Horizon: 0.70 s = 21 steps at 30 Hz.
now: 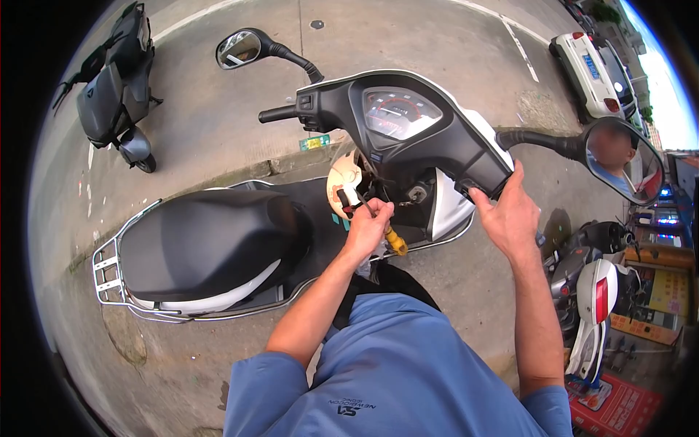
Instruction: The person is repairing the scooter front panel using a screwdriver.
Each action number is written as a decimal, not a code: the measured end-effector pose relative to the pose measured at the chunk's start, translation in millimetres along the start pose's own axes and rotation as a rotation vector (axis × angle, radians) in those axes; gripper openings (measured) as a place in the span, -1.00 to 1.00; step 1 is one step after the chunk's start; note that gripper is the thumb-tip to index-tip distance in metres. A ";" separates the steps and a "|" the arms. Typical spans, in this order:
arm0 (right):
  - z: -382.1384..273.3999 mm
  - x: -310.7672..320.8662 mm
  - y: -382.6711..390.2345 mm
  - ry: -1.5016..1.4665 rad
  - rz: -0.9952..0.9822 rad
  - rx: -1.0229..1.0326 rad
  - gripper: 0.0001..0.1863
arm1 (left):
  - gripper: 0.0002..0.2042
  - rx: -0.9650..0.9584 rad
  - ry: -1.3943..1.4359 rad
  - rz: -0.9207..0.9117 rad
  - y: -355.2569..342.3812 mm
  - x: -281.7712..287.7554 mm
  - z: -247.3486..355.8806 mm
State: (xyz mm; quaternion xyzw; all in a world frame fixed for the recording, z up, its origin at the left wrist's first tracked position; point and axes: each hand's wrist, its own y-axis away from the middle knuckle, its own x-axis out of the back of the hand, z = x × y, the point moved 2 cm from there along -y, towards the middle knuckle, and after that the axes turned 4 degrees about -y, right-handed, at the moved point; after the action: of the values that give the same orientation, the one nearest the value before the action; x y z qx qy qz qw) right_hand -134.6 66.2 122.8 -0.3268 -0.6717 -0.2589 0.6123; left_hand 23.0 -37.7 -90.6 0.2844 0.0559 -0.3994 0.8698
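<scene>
A black and white scooter stands side-on in front of me. My right hand (511,215) is around its right handlebar grip, with the thumb at the switch housing (464,189) and the index finger stretched along the edge. Below the dashboard (402,113), my left hand (370,227) is closed in a pinch beside a cream helmet (345,178). A dark strip shows at its fingertips; what the fingers hold is too small to tell. Just right of that hand a yellow object (396,241) hangs down, its kind unclear. The ignition lock (418,193) is nearby.
The scooter's black seat (211,237) and rear rack (109,271) extend left. Its mirrors (240,49) stick out on both sides. A grey scooter (109,102) is parked far left, a white car (586,69) far right. More scooters (597,291) stand close on the right.
</scene>
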 end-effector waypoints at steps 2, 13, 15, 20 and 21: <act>-1.3 1.5 0.2 0.031 -0.041 -0.043 -0.01 | -0.74 -0.012 -0.018 -0.022 0.9 -4.1 0.4; 3.5 0.3 -3.2 -0.013 -0.027 -0.033 -0.13 | -0.71 -0.158 0.034 -0.128 -6.6 -77.1 26.7; 7.3 -0.2 -2.7 -0.056 -0.024 -0.012 -0.18 | -0.70 -0.160 0.038 -0.124 -9.7 -89.2 33.0; 7.4 0.1 -1.5 -0.065 -0.035 -0.013 -0.22 | -0.70 -0.190 0.071 -0.088 -18.7 -111.7 31.8; 6.0 0.7 -1.5 -0.064 -0.035 -0.011 -0.22 | -0.70 -0.161 0.118 -0.099 -19.8 -113.8 28.4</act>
State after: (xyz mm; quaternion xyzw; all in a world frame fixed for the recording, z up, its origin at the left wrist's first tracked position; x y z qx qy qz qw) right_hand -139.7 69.7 122.9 -0.3266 -0.6952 -0.2624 0.5841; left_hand -71.9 12.1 -39.0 0.2334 0.1527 -0.4187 0.8642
